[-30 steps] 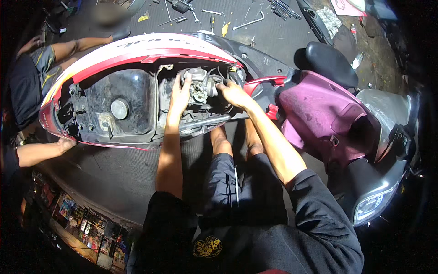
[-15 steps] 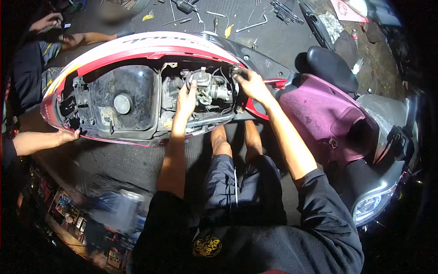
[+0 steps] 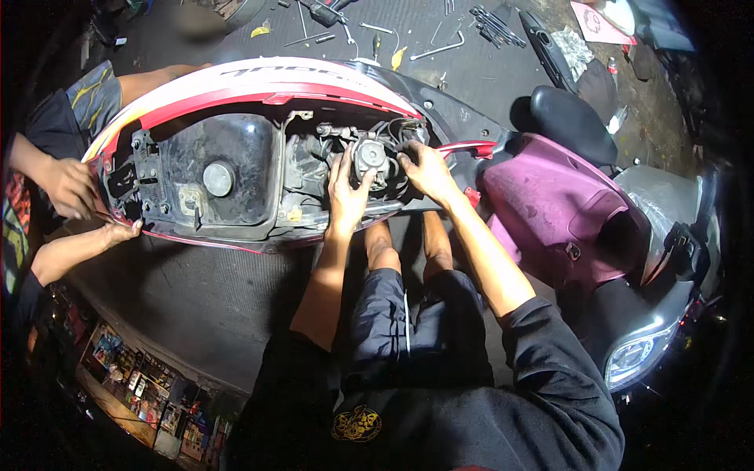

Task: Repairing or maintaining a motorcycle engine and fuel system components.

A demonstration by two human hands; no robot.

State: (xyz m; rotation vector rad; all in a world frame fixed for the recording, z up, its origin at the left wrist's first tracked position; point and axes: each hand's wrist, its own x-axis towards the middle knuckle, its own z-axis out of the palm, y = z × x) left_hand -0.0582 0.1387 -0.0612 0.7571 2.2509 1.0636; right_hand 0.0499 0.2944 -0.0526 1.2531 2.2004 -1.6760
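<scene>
A scooter body [image 3: 263, 87] with red and white panels lies before me, its engine bay uncovered. In the bay sits a grey carburetor [image 3: 371, 151] with a round cap. My left hand [image 3: 346, 191] is closed around its left and near side, fingers on one side and thumb on the other. At the carburetor's right, among dark hoses, my right hand [image 3: 427, 171] has its thumb and fingers drawn together; what they pinch is hidden. Left of the bay are the black fuel tank [image 3: 250, 173] and its round cap [image 3: 219, 179].
A co-worker's hands [image 3: 71, 188] rest at the scooter's tail on the left. Beyond the scooter, wrenches [image 3: 437, 47] and other tools lie on the floor. To the right are the black seat [image 3: 569, 118] and purple front panel [image 3: 554, 196].
My left hand has shifted right with the carburetor, which now shows its round cap. My right hand has come down and left. The co-worker's other hand has come to the scooter's tail.
</scene>
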